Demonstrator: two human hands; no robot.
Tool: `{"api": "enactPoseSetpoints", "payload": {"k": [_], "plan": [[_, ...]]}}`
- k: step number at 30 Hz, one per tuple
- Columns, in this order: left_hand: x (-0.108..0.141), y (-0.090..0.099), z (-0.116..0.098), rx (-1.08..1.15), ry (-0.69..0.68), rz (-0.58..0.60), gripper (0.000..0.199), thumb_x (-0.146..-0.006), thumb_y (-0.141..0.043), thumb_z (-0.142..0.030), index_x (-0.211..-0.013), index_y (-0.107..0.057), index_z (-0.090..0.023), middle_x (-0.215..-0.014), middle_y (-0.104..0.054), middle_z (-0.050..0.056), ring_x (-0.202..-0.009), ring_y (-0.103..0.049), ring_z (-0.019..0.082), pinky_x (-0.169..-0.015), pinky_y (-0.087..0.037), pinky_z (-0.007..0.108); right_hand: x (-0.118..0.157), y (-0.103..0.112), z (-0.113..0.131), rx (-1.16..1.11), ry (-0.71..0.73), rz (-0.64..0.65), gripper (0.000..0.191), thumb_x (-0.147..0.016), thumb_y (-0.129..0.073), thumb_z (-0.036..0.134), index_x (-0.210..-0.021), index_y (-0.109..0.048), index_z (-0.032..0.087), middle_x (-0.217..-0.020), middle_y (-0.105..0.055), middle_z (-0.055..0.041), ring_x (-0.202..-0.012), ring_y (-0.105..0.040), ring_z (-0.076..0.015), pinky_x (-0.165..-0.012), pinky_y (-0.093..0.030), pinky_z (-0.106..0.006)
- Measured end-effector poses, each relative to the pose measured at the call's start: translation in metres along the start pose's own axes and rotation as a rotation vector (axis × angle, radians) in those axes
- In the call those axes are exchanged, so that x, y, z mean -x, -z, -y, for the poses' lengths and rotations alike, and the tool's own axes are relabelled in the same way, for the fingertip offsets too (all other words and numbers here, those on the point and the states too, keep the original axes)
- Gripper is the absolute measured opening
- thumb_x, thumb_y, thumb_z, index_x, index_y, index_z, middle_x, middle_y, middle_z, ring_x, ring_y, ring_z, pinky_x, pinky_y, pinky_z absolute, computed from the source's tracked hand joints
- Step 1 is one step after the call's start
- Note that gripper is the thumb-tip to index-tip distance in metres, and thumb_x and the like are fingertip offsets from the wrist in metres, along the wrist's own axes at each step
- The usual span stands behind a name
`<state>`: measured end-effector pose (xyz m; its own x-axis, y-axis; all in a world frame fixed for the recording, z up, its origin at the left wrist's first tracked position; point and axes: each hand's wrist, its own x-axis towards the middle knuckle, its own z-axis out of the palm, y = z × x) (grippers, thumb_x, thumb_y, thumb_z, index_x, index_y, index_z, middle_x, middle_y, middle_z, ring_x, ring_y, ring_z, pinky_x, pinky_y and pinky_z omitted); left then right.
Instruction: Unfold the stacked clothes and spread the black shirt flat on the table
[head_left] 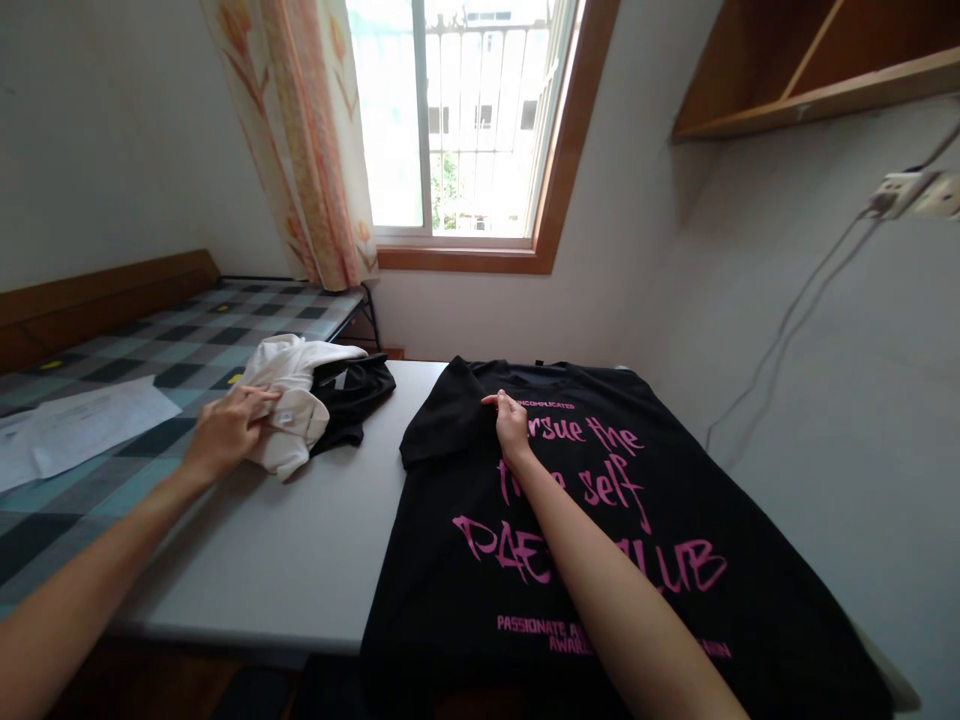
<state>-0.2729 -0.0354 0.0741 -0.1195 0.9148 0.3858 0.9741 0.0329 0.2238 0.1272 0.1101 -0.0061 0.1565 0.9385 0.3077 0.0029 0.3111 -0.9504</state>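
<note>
A black T-shirt with pink lettering is spread over the right part of the white table, its neckline toward the window. One sleeve lies at its left side. My right hand is above the upper chest, fingers pinched together at the black fabric near that sleeve; the exact grip is partly hidden. To the left, my left hand has its fingers closed on the edge of a crumpled white garment. A bunched black garment lies against the white one, partly under it.
The white table stands beside a bed with a checked mattress. Paper sheets lie on the mattress. A window with a curtain is ahead. A cable hangs on the right wall, below a wooden shelf.
</note>
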Motion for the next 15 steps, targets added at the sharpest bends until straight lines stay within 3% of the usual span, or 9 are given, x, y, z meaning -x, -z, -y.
{"api": "enactPoseSetpoints", "payload": {"k": [5, 9, 12, 15], "plan": [[-0.002, -0.007, -0.008, -0.091, 0.034, 0.000, 0.040, -0.078, -0.043, -0.042, -0.109, -0.066, -0.030, -0.124, -0.061, 0.005, -0.116, -0.052, 0.032, -0.097, -0.035, 0.057, 0.003, 0.001, 0.005, 0.022, 0.002, 0.020, 0.048, -0.084, -0.044, 0.059, -0.067, -0.068, 0.021, -0.070, -0.065, -0.0032, -0.075, -0.056, -0.0208, -0.076, -0.040, -0.033], [-0.012, 0.009, -0.020, -0.145, 0.030, -0.001, 0.034, -0.080, -0.045, -0.049, -0.095, -0.070, -0.031, -0.120, -0.061, 0.005, -0.118, -0.048, 0.035, -0.098, -0.025, 0.066, 0.006, -0.001, 0.011, 0.057, 0.030, 0.033, 0.048, -0.083, -0.045, 0.061, -0.066, -0.067, 0.022, -0.069, -0.065, -0.0037, -0.076, -0.056, -0.0219, -0.075, -0.040, -0.033], [-0.020, 0.014, -0.045, -0.204, -0.039, -0.128, 0.030, -0.079, -0.051, -0.048, -0.089, -0.072, -0.030, -0.120, -0.060, 0.006, -0.122, -0.042, 0.039, -0.100, -0.018, 0.070, 0.007, -0.002, 0.012, 0.068, 0.036, 0.042, 0.049, -0.082, -0.045, 0.063, -0.065, -0.067, 0.022, -0.069, -0.065, -0.0042, -0.076, -0.057, -0.0226, -0.074, -0.041, -0.034], [-0.029, 0.000, -0.082, -0.231, -0.238, -0.205, 0.027, -0.085, -0.050, -0.036, -0.097, -0.071, -0.025, -0.132, -0.053, 0.010, -0.130, -0.037, 0.037, -0.106, -0.019, 0.064, 0.007, -0.002, 0.010, 0.071, 0.042, 0.053, 0.049, -0.083, -0.045, 0.062, -0.065, -0.067, 0.023, -0.068, -0.065, -0.0038, -0.075, -0.057, -0.0227, -0.073, -0.041, -0.034]]}}
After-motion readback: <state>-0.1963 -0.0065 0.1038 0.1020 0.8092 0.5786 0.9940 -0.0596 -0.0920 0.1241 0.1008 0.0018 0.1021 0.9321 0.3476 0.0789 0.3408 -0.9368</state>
